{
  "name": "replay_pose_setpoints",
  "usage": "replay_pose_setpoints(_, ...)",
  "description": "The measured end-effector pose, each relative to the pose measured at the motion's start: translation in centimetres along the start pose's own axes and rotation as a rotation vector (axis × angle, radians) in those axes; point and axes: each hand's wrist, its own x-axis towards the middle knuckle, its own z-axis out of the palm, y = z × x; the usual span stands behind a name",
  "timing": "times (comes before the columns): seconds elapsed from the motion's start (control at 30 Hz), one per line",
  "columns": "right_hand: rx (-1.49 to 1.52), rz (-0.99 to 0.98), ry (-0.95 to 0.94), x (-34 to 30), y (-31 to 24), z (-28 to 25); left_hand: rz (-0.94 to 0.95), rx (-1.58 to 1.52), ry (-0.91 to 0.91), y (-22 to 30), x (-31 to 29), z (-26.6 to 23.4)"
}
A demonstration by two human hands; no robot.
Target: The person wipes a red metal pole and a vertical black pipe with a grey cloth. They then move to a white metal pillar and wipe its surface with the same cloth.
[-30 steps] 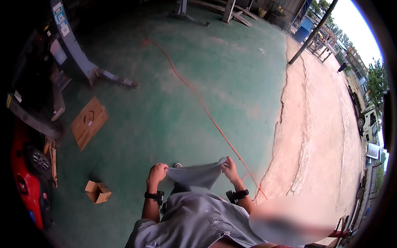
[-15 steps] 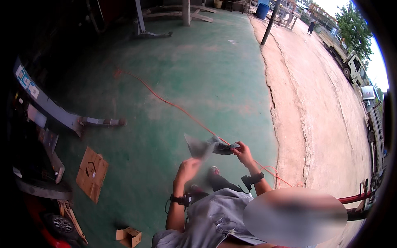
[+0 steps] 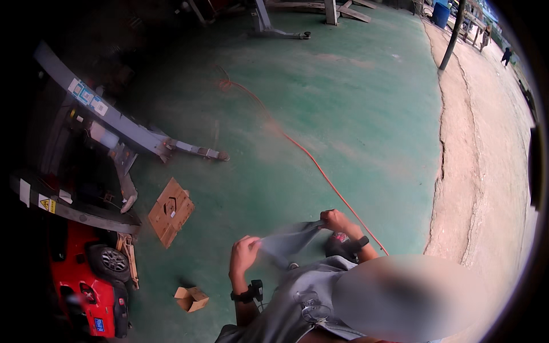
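Well to the left of our grips we see a red car [image 3: 86, 280] with one wheel [image 3: 114, 260] in view, and beyond it a grey post [image 3: 123, 128]. Nearer, a flat cardboard sheet [image 3: 171, 213] lies on the green floor [image 3: 366, 114], left of and beyond our left grip, with an open box [image 3: 191, 299] closer to us, just left of our left wrist. Our left grip [image 3: 245, 254] pinches one end of a grey cloth [image 3: 286, 240]. The cloth, blurred, hangs in the air between our two grips, its middle sagging. Our right grip [image 3: 336, 220] closes on the other end, slightly higher in view. An orange hose [image 3: 320, 171] runs along the floor beyond both grips and passes just right of our right wrist. Farther right of the grips stand a blue barrel [image 3: 440, 15] and a dark pole [image 3: 452, 40], beside pale concrete [image 3: 497, 160].
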Motion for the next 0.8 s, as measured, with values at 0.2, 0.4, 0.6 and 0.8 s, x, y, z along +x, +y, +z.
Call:
replay_pose_setpoints(0.2, 0.081, 0.133, 0.027, -0.3, 5.1, -10.7, 0.103, 0.168, 0.074, 6.5, 8.2, 3.5)
replay_pose_setpoints(0.4, 0.147, 0.152, 0.147, -3.7, 8.0, -19.3, 0.159, 0.146, 0.177, 11.2, 14.4, 6.7)
replay_pose_setpoints(0.6, 0.173, 0.323, 0.309, -3.5, 10.8, -22.7, -0.013, 0.290, 0.054, 12.3, 22.8, 11.9)
replay_pose_setpoints(0.8, 0.149, 0.304, 0.343, -2.1, 14.1, -26.1, -0.021, 0.272, -0.006, 17.8, 35.3, 17.3)
